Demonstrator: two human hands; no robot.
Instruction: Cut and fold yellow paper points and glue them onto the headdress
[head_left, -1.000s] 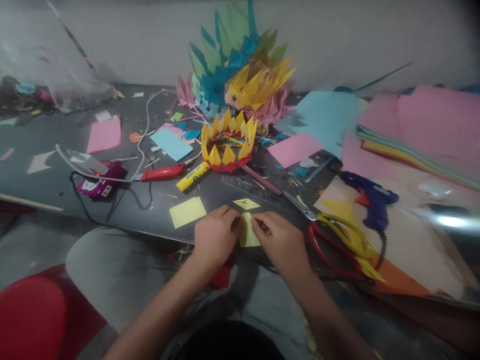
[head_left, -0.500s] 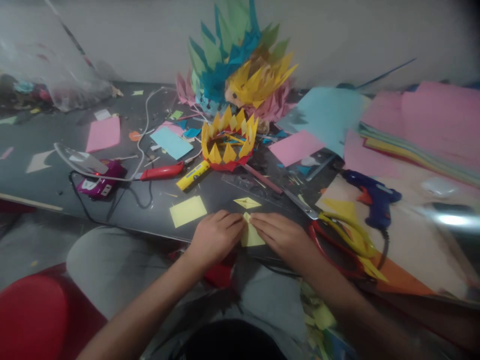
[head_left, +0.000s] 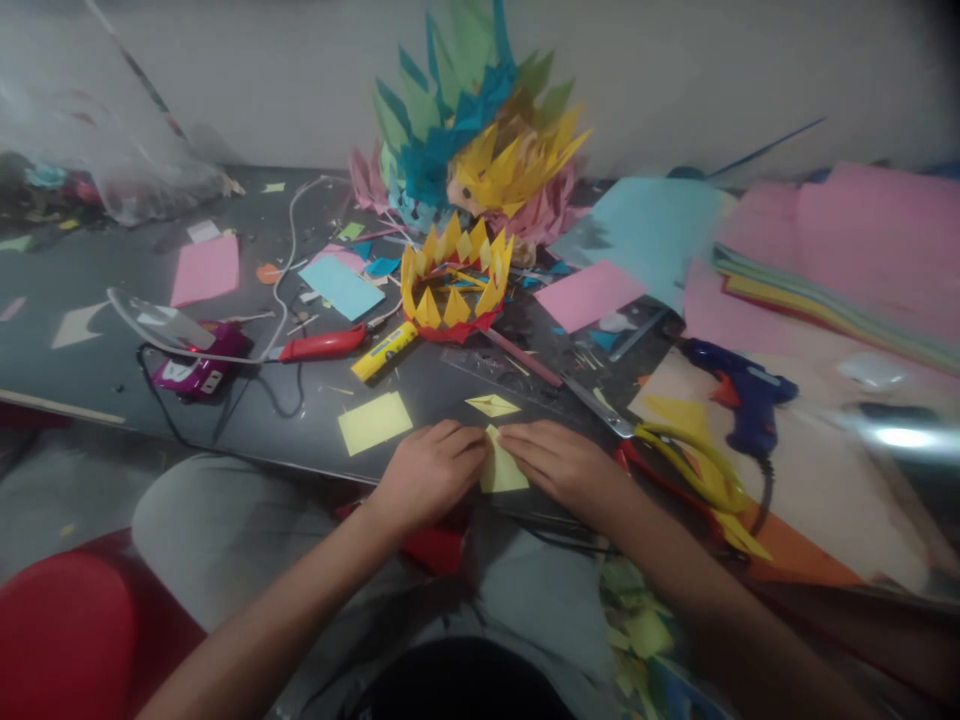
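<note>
A small pale-yellow piece of paper [head_left: 504, 472], its upper end folded, lies at the front edge of the dark table. From its left side my left hand [head_left: 435, 462] presses and pinches it with bent fingers. My right hand [head_left: 559, 460] holds the other side, fingers close together on the fold. Just beyond my fingertips is a folded yellow paper diamond [head_left: 493, 405]. Left of my left hand lies a stack of yellow paper rectangles [head_left: 375, 423]. Farther back stands a ring of yellow folded points on a red base [head_left: 455, 290].
A yellow glue stick [head_left: 384, 352], a red-handled tool [head_left: 322, 343] and a purple power strip [head_left: 196, 362] lie on the left. Yellow-handled scissors [head_left: 686, 455] and a blue glue gun [head_left: 739, 390] are on the right. Colourful folded-paper models [head_left: 465, 130] stand at the back.
The camera view has shifted very slightly. Both hands stay on the yellow paper, with the fingers at its upper end barely moved.
</note>
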